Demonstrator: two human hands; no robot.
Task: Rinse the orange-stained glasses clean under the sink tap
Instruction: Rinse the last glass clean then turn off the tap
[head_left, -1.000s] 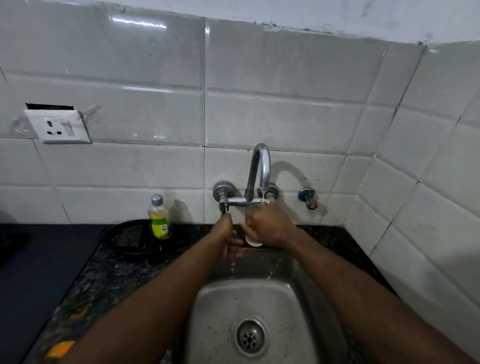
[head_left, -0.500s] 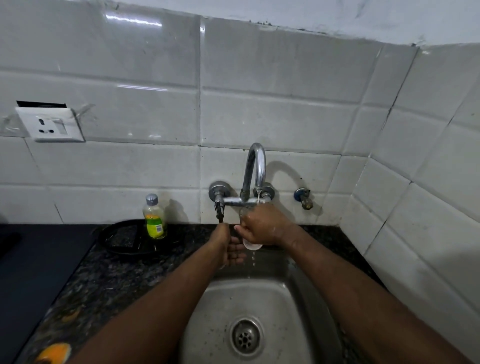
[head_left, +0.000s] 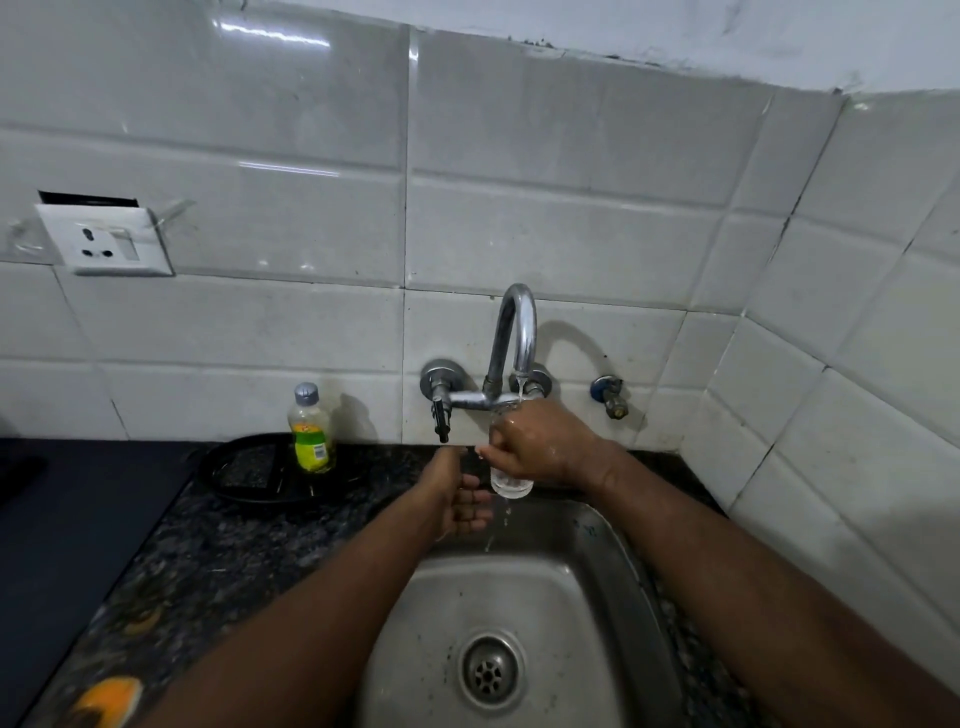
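The right hand (head_left: 540, 449) is gripping a small clear drinking glass (head_left: 511, 486) upright, its fingers wrapping the upper part. The left hand (head_left: 457, 499) is waiting just beside the glass base, palm up, fingers loosely curled and holding nothing; whether it is touching the glass is hard to tell. Water is running from the curved chrome tap (head_left: 514, 332) into the glass and dripping into the steel sink (head_left: 597, 587). Rinsing is under way; next comes tipping it out and checking for orange residue.
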